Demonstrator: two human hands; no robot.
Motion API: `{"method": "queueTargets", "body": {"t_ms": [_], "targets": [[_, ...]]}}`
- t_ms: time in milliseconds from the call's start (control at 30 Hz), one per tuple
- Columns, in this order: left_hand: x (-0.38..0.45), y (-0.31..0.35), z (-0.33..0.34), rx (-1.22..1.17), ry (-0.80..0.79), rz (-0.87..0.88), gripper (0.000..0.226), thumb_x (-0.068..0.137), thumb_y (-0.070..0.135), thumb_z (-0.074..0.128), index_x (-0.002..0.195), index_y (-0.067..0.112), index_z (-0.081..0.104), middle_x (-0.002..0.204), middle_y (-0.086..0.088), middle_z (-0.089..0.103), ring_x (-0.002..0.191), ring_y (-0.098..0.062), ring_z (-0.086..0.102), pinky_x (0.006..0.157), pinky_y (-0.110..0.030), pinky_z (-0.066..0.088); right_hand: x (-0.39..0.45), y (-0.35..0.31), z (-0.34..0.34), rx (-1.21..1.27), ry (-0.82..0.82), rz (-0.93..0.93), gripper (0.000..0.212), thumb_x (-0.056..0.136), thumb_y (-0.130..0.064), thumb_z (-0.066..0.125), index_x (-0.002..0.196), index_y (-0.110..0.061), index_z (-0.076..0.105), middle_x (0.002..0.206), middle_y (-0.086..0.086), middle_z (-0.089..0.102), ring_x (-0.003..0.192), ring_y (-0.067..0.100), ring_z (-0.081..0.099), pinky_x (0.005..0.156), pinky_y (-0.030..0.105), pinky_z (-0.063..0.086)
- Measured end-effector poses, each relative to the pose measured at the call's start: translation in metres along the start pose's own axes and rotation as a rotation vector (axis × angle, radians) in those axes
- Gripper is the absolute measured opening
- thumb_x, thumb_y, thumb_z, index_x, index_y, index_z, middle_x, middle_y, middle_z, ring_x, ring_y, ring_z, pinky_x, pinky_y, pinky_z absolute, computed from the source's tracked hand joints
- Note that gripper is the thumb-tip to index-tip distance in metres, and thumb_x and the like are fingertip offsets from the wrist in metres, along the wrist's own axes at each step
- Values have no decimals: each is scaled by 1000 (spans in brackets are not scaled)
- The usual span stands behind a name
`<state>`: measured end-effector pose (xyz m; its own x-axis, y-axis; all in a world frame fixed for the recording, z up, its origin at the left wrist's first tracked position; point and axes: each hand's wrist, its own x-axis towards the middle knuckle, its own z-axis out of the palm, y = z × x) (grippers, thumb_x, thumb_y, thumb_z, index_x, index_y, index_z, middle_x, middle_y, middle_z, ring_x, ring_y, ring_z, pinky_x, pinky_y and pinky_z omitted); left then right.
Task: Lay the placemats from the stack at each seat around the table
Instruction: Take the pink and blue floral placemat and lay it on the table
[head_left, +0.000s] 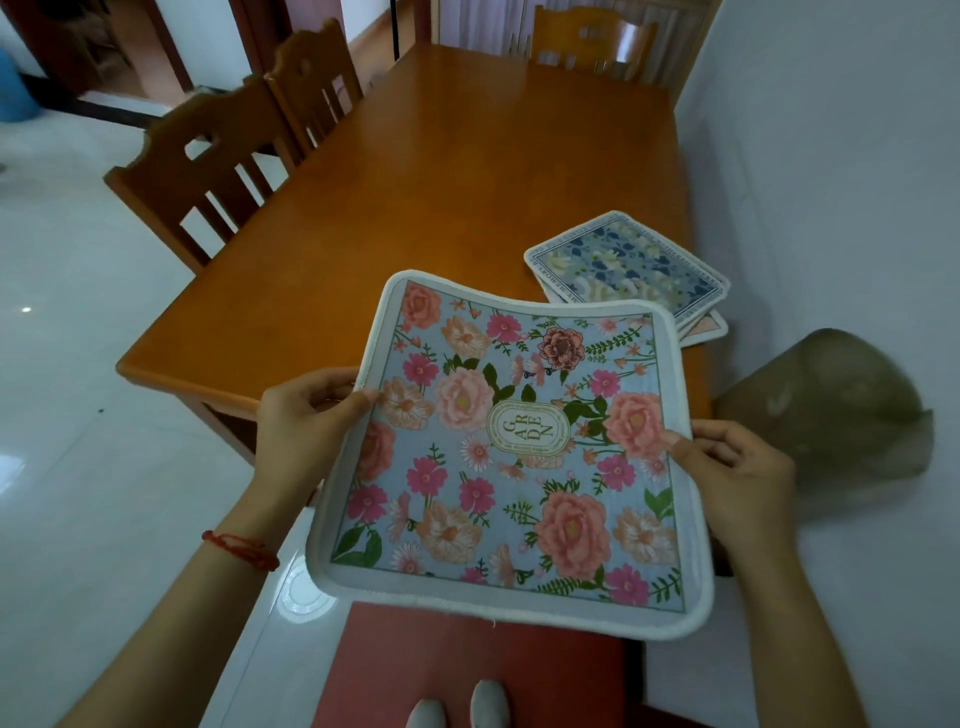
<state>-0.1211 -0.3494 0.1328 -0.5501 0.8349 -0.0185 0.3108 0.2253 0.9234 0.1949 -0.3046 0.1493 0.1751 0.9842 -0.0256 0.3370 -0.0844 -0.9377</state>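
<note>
I hold a floral placemat (509, 457) with pink and peach flowers on pale blue and a white border, in the air over the near end of the wooden table (415, 197). My left hand (306, 421) pinches its left edge, thumb on top. My right hand (737, 478) pinches its right edge the same way. The mat sags a little between them. A small stack of placemats (628, 265), topped by a blue and white floral one, lies on the table near its right edge, just beyond the held mat.
Two wooden chairs (208, 171) stand along the table's left side and one chair (592, 41) at the far end. A white wall runs along the right. A brownish rounded object (836, 405) sits at the right by the table corner. A red seat (467, 670) is below me.
</note>
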Motion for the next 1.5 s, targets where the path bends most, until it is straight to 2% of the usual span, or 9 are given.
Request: {"method": "queueTargets", "body": {"t_ms": [233,467,667,800,1000,1167,1333,1400,1500], "targets": [[-36,-23,-29,-30,127,-119,29,83,23,65,109,11,67,84,10,65,77,-8,65,66,-24,54,-13,-4,23,-50,-137,-42,15,77,-13,71,78,-25,61,77,-3,67,62,10,67,53,25,56],[-75,-53,-63,-25,336,-223,17,84,19,65,100,15,70,79,11,66,66,6,64,53,-9,51,-14,-11,70,-21,-370,-74,14,79,-12,69,78,-22,60,70,-5,66,55,3,65,45,16,51],[-117,-82,-98,-47,539,-355,24,81,18,69,103,9,70,83,-3,70,73,-11,67,65,-24,56,-27,-14,119,-49,-562,-140,15,80,-13,69,75,-25,61,71,-1,67,54,6,65,46,19,53],[-147,-94,-125,-65,649,-417,17,81,17,69,97,14,69,79,2,69,66,-6,65,57,-13,54,-47,-20,153,-74,-664,-191,17,80,-13,69,74,-26,61,73,0,67,58,14,66,46,20,53],[-196,-117,-173,-96,834,-500,20,79,15,71,99,13,70,80,1,69,69,-9,66,59,-14,54,-94,-33,206,-124,-824,-277,14,80,-16,69,75,-27,61,73,0,67,62,17,66,51,31,55],[-230,-145,-219,-111,943,-577,24,80,16,70,103,9,70,84,-5,70,75,-16,67,67,-27,54,-144,-46,256,-164,-956,-342,12,81,-18,68,77,-26,61,74,-1,67,58,12,66,48,25,55],[-258,-175,-272,-139,1029,-631,23,80,15,70,102,9,69,83,-1,69,71,-10,66,66,-22,52,-204,-62,310,-132,-1048,-333,10,82,-12,66,76,-20,61,68,-3,64,53,1,63,41,11,45],[-268,-185,-292,-146,1057,-659,20,80,14,70,99,12,69,80,3,68,65,-4,64,63,-19,50,-227,-64,332,-135,-1076,-329,4,82,-12,66,81,-14,63,68,-2,64,51,0,62,42,12,46],[-280,-201,-323,-175,1095,-693,21,80,15,70,101,12,70,82,0,69,72,-14,67,67,-25,53,-257,-67,362,-146,-1112,-313,2,82,-13,66,83,-15,65,68,-1,66,52,2,63,44,14,49]]}}
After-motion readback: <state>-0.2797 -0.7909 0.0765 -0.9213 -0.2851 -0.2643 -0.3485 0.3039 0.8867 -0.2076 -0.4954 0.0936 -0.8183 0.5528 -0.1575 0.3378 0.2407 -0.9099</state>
